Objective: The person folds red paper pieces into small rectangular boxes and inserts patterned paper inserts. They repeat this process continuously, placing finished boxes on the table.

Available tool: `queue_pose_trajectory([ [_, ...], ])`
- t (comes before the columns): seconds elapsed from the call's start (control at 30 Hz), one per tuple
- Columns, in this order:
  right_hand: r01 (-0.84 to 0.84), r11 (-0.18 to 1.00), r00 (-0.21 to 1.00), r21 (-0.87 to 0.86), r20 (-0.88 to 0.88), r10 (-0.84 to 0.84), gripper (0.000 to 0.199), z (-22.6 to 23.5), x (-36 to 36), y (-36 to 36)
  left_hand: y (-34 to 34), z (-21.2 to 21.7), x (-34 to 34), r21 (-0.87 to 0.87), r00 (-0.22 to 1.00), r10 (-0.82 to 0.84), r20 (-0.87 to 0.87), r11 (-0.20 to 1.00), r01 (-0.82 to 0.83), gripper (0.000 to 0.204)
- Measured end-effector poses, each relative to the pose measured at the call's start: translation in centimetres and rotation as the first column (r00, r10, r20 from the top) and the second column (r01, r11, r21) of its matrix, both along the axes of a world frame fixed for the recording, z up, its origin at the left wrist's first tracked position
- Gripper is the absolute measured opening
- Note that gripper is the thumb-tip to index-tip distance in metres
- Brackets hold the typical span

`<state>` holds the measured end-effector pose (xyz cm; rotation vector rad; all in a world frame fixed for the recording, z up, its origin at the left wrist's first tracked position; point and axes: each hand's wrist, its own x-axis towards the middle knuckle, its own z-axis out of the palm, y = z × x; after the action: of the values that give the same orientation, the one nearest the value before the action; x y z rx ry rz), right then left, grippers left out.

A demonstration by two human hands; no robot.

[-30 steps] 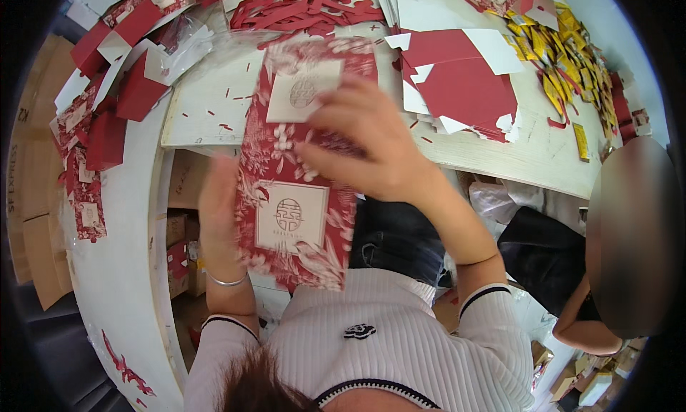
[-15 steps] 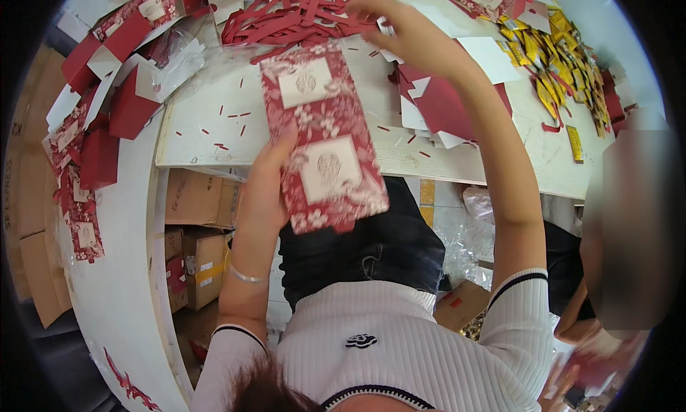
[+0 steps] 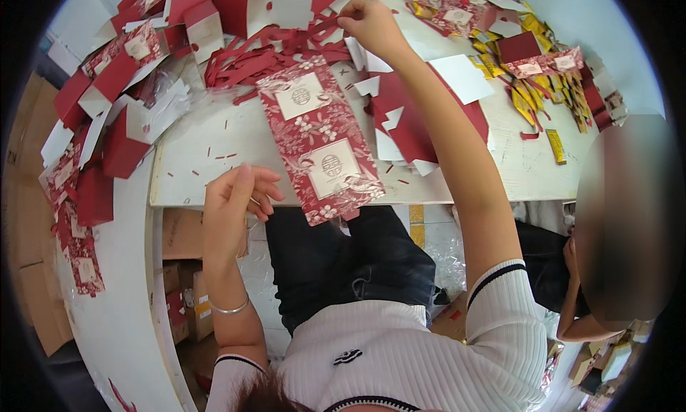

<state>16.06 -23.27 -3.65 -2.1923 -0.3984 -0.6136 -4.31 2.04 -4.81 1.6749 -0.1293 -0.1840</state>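
Ribbon [image 3: 324,30] pinched, printed red panel [image 3: 319,139] lying unheld
Right hand [image 3: 371,30] looks closed on the ribbon by its pile [image 3: 246,63], where tangled strands could drag along; left hand [image 3: 234,196], fingers apart, touches nothing. The panel overhangs the counter's [image 3: 246,135] near edge, so a knock could tip it off.

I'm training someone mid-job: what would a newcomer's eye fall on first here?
First, the red floral card at centre, overhanging the near edge of the white table. Then the heap of red ribbons beyond it, and the yellow packets at the table's right.
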Motion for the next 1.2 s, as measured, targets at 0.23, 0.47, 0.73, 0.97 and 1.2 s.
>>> queue_pose_trajectory([
  [0.23, -0.396, 0.702, 0.898, 0.593, 0.088, 0.432, 0.015, 4.1, -16.8, 0.6, -6.3, 2.4, 1.1, -0.413, 0.996, -0.088, 0.008, 0.907, 0.084, 0.044],
  [0.47, -0.453, 0.533, 0.763, 0.715, 0.001, 0.647, 0.028, 0.7, -22.1, 1.3, -6.4, 0.2, 4.0, -0.625, 0.995, -0.093, 0.031, 0.776, 0.091, 0.019],
  [0.73, -0.564, 0.621, 0.767, 0.544, 0.066, 0.638, 0.009, -1.8, -19.8, 0.7, -8.1, 1.7, 3.8, -0.618, 0.999, -0.007, -0.034, 0.786, -0.016, 0.019],
  [0.97, -0.396, 0.56, 0.845, 0.727, 0.051, 0.532, 0.01, -2.4, -16.6, 1.0, -6.5, 0.8, 9.5, -0.768, 1.0, -0.003, 0.021, 0.641, 0.018, 0.018],
  [1.2, -0.423, 0.448, 0.84, 0.787, 0.155, 0.52, 0.013, 1.6, -14.2, 1.7, -8.7, 3.2, 5.9, -0.234, 0.781, 0.25, 0.572, 0.963, -0.136, 0.018],
])
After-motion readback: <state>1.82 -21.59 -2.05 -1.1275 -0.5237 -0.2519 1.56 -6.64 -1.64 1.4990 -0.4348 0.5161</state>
